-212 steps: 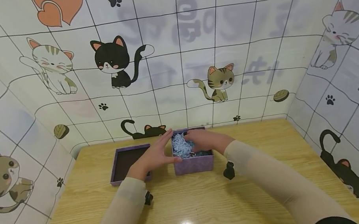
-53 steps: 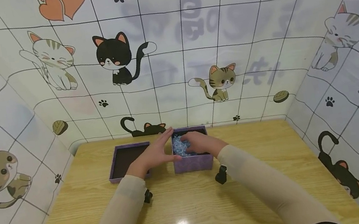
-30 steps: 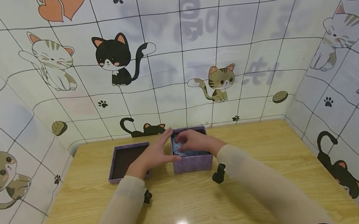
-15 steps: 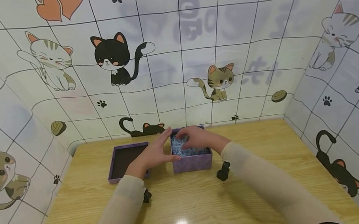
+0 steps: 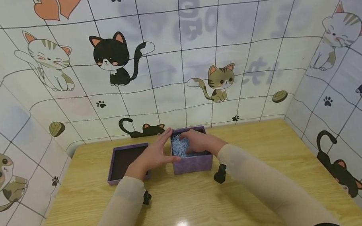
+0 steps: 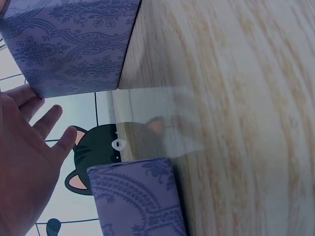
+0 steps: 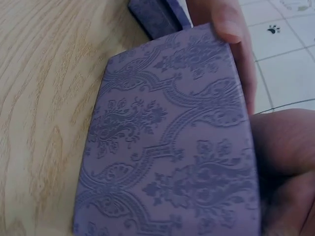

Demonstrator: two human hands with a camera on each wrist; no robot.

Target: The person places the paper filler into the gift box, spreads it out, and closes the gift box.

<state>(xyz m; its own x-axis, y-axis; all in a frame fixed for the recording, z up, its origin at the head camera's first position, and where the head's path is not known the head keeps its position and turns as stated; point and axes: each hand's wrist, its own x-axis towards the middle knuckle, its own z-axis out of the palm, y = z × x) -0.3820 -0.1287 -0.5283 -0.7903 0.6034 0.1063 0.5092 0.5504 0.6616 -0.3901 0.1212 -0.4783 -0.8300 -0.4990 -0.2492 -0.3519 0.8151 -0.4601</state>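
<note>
A purple patterned box (image 5: 193, 164) stands uncovered on the table, holding pale blue shredded paper (image 5: 178, 145). My left hand (image 5: 150, 158) spans the box's left side with fingers spread and straight, thumb at the near corner and index finger at the far one. Inside the box, my right hand (image 5: 201, 141) has its fingers curved into the shredded paper, a clump of it showing between index finger and thumb; the other fingertips are hidden. In the right wrist view the box's front wall (image 7: 162, 132) hides most of that hand (image 7: 285, 147). Its matching lid (image 5: 125, 160) lies dark inside up, left of the box.
The wooden table (image 5: 170, 220) extends in front of the box and to both sides. Close behind the box rises a white wall covering (image 5: 179, 101) with a grid and printed cats. The lid's edge (image 6: 138, 196) lies near my left wrist.
The shredded paper, spread fairly flat half a second ago, is now bunched up at the box's left side by my right hand, which has lifted and dipped. My left hand keeps its place.
</note>
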